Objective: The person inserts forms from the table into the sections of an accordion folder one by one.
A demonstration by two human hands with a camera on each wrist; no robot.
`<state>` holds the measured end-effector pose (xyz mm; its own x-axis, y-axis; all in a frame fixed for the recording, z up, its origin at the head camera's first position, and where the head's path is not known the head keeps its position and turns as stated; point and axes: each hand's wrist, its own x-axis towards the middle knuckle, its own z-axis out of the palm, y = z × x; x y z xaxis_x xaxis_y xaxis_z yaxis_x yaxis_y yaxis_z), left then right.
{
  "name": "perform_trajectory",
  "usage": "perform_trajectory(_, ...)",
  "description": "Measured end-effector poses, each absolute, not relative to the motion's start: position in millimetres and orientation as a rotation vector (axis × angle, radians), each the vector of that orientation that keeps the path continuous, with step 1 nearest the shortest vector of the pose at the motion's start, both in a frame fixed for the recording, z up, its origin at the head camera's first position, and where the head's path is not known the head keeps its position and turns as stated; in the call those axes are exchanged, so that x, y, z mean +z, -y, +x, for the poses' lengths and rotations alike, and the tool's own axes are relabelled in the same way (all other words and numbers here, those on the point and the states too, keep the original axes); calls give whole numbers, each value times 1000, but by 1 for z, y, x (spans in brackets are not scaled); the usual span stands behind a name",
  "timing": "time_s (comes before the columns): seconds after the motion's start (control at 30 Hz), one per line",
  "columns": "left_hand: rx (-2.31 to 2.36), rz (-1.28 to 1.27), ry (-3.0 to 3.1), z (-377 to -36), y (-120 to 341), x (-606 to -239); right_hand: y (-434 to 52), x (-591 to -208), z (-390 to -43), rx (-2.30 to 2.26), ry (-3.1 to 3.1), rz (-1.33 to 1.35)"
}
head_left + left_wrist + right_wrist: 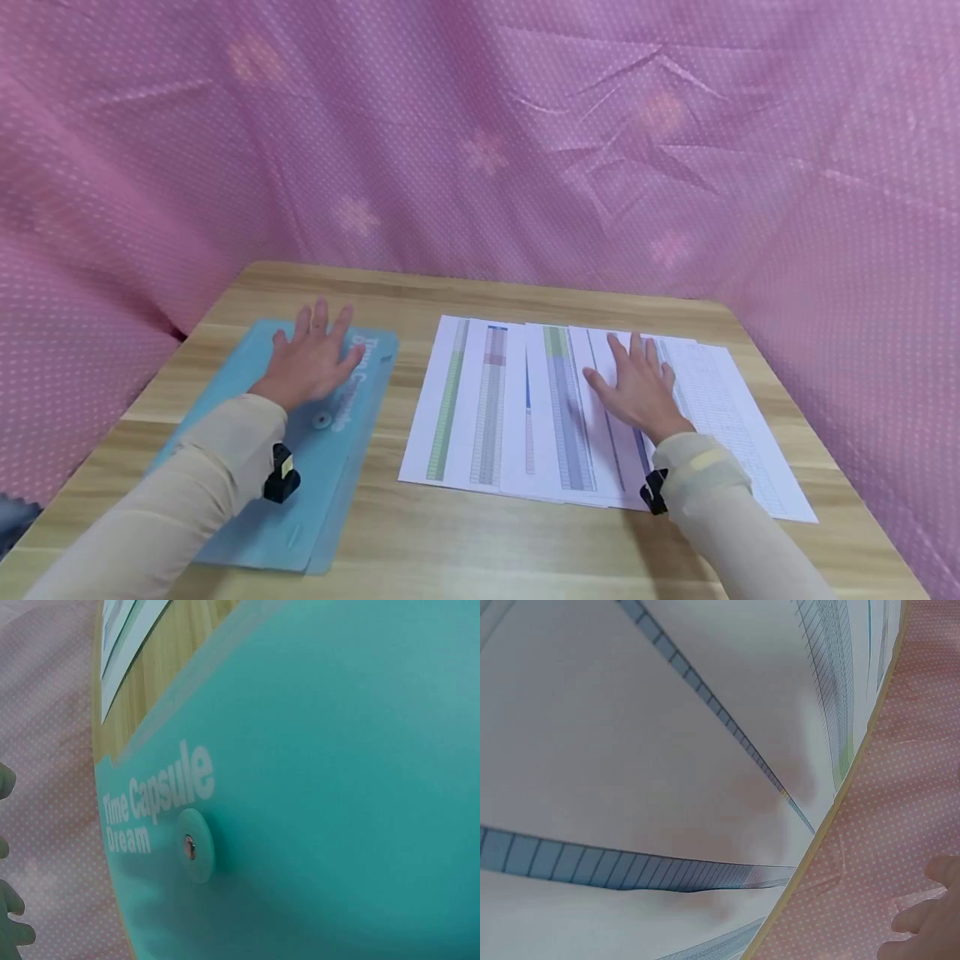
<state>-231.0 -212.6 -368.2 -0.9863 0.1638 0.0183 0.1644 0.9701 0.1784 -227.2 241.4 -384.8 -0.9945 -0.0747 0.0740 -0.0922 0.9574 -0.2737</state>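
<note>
My left hand (307,360), fingers spread, is over a light blue plastic document folder (247,517) on the left of the table. White "Time Capsule Dream" lettering and a round button (196,846) show on the folder in the left wrist view. On the right, my right hand (637,387) hovers with spread fingers above several overlapping printed sheets (465,400). Coloured table columns run down the sheets. In the right wrist view, fingertips (922,919) appear at the lower right, with soft shadows on the paper. Neither hand grips anything.
The wooden table (450,546) has a strip of bare wood between folder and sheets. A pink dotted curtain (480,150) hangs behind the table and along both sides. Something dark (17,521) lies beyond the left edge.
</note>
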Motion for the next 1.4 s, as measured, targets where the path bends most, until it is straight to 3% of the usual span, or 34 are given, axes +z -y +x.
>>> perform_trajectory(0.3,-278,-260,3154,-222,220,-372,-241,-388,-222,421,3061,131)
perform_trajectory(0.77,-283,-308,3208,-215,219,-387,-279,-409,-214,488,3163,28)
perform_trajectory(1.4,-417,-263,3276,-197,216,-389,-373,-398,-201,598,3185,-200)
